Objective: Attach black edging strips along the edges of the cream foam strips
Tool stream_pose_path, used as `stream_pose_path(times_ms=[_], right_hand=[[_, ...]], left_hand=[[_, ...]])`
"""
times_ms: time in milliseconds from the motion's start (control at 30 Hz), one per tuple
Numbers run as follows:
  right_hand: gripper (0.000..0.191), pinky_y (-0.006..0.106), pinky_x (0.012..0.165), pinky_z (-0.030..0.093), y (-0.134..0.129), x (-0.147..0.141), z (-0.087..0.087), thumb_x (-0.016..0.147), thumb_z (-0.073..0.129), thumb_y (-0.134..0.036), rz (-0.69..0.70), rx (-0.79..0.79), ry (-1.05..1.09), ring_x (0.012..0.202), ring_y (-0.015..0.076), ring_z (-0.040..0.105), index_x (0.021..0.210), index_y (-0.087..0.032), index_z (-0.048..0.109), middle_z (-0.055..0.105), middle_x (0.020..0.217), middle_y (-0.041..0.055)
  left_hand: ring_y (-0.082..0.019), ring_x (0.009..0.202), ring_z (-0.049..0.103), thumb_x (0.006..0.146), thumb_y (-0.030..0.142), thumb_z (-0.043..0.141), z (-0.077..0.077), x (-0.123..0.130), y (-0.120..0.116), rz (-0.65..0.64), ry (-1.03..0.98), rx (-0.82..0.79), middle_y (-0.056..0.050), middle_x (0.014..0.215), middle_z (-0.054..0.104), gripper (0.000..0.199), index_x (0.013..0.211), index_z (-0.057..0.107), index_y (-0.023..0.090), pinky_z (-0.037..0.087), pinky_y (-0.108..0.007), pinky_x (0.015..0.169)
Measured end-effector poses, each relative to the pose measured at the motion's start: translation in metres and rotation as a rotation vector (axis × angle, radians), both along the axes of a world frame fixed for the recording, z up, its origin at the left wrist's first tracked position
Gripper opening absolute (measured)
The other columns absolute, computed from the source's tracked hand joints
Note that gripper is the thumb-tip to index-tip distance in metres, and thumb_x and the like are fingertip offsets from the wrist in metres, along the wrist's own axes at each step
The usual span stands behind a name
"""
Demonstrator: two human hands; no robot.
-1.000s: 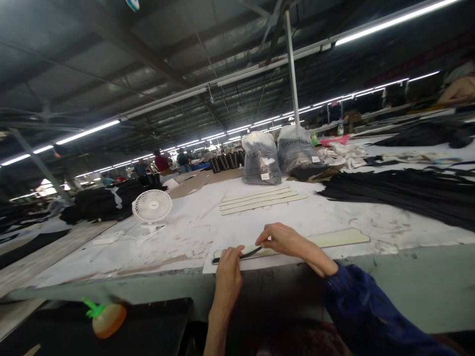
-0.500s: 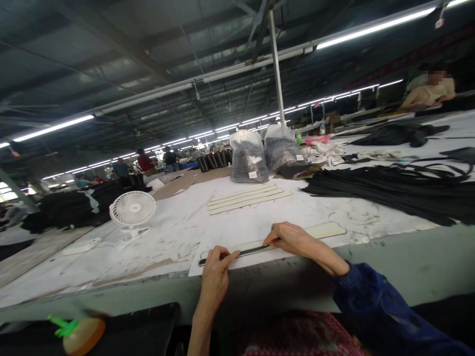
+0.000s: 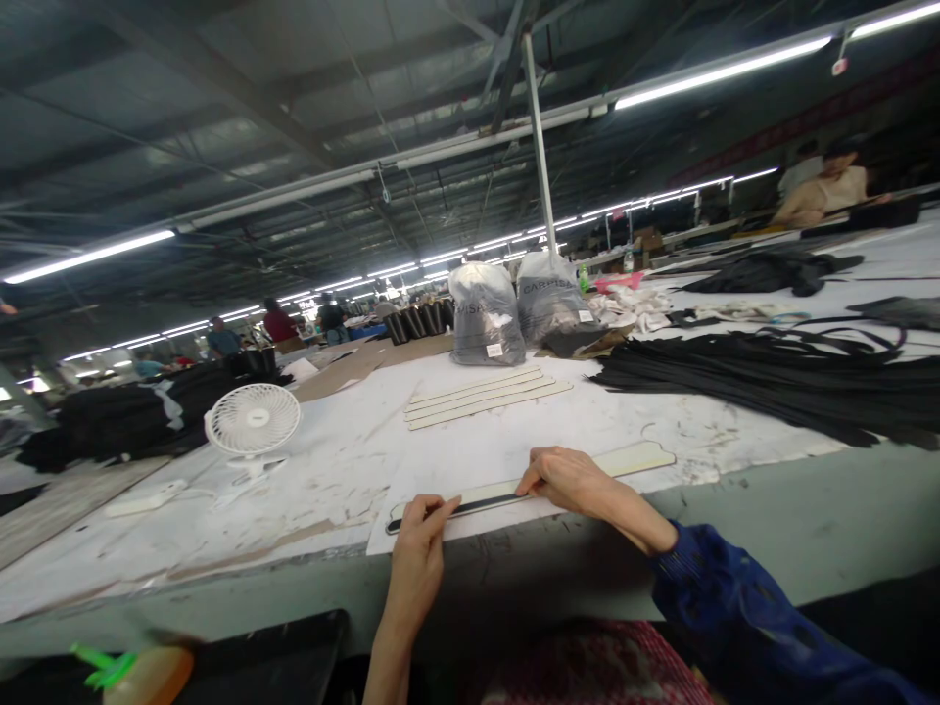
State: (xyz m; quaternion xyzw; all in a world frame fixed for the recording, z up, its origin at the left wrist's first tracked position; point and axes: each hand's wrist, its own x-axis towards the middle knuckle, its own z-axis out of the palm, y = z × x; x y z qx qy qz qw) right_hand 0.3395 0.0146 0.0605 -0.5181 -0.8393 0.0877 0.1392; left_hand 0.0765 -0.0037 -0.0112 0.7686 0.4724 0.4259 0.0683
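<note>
A thin black strip (image 3: 470, 506) lies along a long cream template (image 3: 632, 460) on my white worktop (image 3: 470, 441); my left hand (image 3: 420, 548) pinches its 9 o'clock end, my right hand (image 3: 565, 480) presses fingertips on its 3 o'clock end; at 12 o'clock two grey plastic bags (image 3: 486, 313) stand stuffed, contents hidden.

The right arm wears a dark blue sleeve (image 3: 734, 607) with a gathered cuff; the left forearm (image 3: 389, 646) is bare.

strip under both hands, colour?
Black strip, lying on a cream template; head view.
</note>
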Motion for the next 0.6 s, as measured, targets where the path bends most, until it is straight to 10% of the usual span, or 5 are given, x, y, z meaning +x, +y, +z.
stream_pose_path(times_ms=[167,367,600], right_hand=[[0.034,0.027,0.080,0.047,-0.003,-0.003,0.003,0.080,0.051,-0.012,0.001,-0.007,-0.020,0.093,0.0199,0.063,0.096,-0.030,0.076,0.070,0.099,0.0038],[0.034,0.030,0.080,0.048,0.001,-0.002,0.001,0.081,0.051,-0.014,-0.002,-0.001,-0.039,0.093,0.0214,0.063,0.097,-0.034,0.075,0.069,0.100,0.0044],[0.036,0.028,0.076,0.047,0.000,0.000,0.000,0.084,0.049,-0.016,0.057,0.029,-0.058,0.090,0.0203,0.064,0.102,-0.036,0.073,0.068,0.096,0.0049]], left_hand=[[-0.017,0.105,0.053,0.090,0.029,0.046,0.016,0.011,-0.016,0.180,-0.347,0.149,-0.004,0.109,0.057,0.026,0.105,0.067,0.024,0.043,-0.030,0.092],[-0.016,0.094,0.054,0.094,0.021,0.037,0.028,0.073,-0.009,-0.163,-0.139,0.021,-0.006,0.095,0.061,0.030,0.107,0.063,0.019,0.045,-0.031,0.085],[-0.019,0.088,0.050,0.093,0.016,0.035,0.017,0.095,0.006,-0.144,0.067,-0.035,-0.005,0.088,0.060,0.031,0.108,0.062,0.018,0.043,-0.034,0.081]])
